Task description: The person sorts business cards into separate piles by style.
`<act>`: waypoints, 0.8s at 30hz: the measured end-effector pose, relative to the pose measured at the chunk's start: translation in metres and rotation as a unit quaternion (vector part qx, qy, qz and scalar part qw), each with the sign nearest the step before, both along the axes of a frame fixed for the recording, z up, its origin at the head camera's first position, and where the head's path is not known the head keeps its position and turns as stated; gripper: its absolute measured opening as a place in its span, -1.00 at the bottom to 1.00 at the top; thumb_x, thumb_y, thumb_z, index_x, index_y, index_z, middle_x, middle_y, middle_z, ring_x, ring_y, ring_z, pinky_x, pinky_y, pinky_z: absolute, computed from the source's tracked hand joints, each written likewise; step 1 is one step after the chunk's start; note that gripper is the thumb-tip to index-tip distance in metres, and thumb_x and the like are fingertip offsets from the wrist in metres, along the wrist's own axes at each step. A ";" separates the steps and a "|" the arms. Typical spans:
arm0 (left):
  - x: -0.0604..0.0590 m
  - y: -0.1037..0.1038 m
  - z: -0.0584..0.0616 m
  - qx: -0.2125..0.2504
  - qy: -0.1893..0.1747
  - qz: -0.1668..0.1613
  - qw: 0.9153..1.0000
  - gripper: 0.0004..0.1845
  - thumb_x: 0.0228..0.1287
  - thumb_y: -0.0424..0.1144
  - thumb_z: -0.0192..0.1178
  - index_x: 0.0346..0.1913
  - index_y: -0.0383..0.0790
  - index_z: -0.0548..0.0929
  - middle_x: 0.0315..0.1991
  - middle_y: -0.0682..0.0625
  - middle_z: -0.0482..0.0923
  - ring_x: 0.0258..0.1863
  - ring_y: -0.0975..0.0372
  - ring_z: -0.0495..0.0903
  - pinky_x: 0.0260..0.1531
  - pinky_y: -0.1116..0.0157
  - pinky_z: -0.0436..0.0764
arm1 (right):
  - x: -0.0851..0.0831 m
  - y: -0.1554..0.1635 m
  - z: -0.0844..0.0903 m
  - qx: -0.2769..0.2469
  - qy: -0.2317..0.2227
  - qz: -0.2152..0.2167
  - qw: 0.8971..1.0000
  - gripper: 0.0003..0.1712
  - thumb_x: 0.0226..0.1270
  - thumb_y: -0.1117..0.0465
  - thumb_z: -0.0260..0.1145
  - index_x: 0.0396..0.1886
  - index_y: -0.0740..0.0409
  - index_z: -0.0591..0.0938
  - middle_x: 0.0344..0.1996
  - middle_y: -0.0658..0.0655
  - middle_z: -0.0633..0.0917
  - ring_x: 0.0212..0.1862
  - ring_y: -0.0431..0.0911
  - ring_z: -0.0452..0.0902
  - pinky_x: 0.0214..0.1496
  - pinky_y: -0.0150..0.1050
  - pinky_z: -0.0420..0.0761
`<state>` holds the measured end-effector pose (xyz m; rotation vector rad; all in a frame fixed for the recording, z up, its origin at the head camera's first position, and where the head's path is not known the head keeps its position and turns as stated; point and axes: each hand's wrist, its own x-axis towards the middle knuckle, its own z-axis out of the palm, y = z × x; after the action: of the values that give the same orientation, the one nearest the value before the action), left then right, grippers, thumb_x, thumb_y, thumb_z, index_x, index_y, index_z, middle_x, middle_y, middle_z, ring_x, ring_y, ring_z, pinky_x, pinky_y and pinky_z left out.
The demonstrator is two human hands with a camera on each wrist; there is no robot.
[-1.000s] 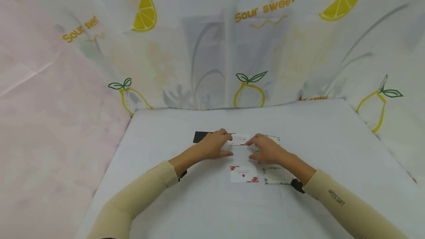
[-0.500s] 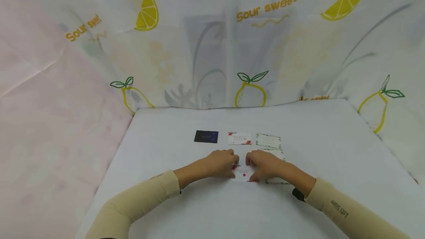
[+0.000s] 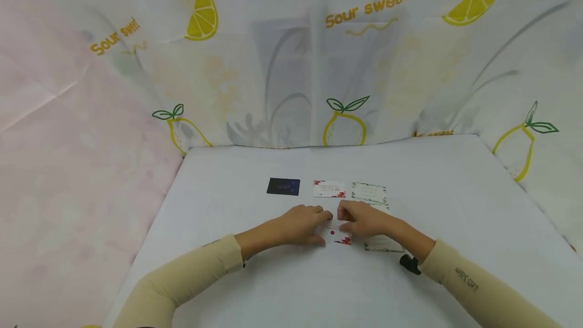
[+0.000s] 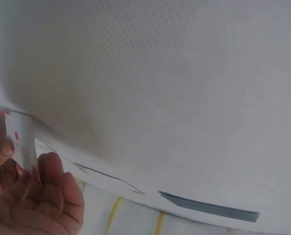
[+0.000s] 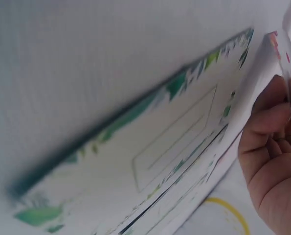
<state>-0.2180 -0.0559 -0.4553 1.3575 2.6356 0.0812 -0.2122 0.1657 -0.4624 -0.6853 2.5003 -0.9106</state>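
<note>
Pinching red-flowered card (image 3: pixel 339 234) between left hand (image 3: pixel 304 224) and right hand (image 3: pixel 364 219), lifted off table (image 3: pixel 455 206).

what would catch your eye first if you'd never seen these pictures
Two hands meet at mid-table: the left hand and right hand together pinch a white card with red flowers. Beyond them lies a row of cards: a black card, a red-flowered one, a green-bordered one. Behind hangs a lemon-print curtain.
</note>
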 end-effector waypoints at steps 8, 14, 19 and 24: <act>-0.010 -0.005 0.006 0.015 0.078 0.017 0.997 -0.39 0.18 -0.01 0.41 0.24 -0.14 0.48 0.00 0.03 0.63 -0.08 0.22 0.63 -0.07 0.27 0.61 | -0.020 0.013 -0.001 -0.112 -0.035 -0.029 0.993 -0.87 0.37 0.29 0.28 -0.20 0.25 0.52 -0.38 0.07 0.59 -0.37 -0.16 0.44 -0.33 -0.32 0.49; -0.018 -0.007 0.006 0.036 0.093 0.018 0.995 -0.28 0.11 0.12 0.43 0.26 -0.16 0.47 0.07 0.00 0.61 0.05 0.19 0.62 -0.03 0.24 0.60 | -0.027 0.015 0.000 -0.164 -0.048 -0.088 0.981 -0.87 0.39 0.34 0.26 -0.15 0.33 0.56 -0.39 0.11 0.59 -0.43 -0.10 0.45 -0.40 -0.29 0.53; -0.025 -0.006 0.006 0.058 0.037 0.056 0.996 -0.32 0.14 0.08 0.42 0.26 -0.16 0.50 0.09 -0.01 0.61 0.02 0.20 0.63 -0.03 0.27 0.63 | -0.029 0.013 0.000 -0.158 -0.002 -0.096 0.983 -0.87 0.38 0.34 0.27 -0.14 0.30 0.59 -0.33 0.16 0.65 -0.37 -0.12 0.51 -0.35 -0.31 0.56; -0.034 -0.006 0.005 0.068 0.025 0.082 0.994 -0.34 0.18 -0.02 0.40 0.30 -0.17 0.47 0.23 -0.07 0.54 0.17 0.13 0.59 0.07 0.19 0.62 | -0.025 0.009 -0.002 -0.089 0.081 -0.102 0.988 -0.64 0.28 0.19 0.42 0.01 0.24 0.62 -0.09 0.19 0.68 -0.26 -0.14 0.56 -0.24 -0.32 0.57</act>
<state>-0.2522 -0.0623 -0.4508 1.1926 2.8267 0.2558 -0.2370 0.1748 -0.4645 -0.5860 2.6938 -1.2067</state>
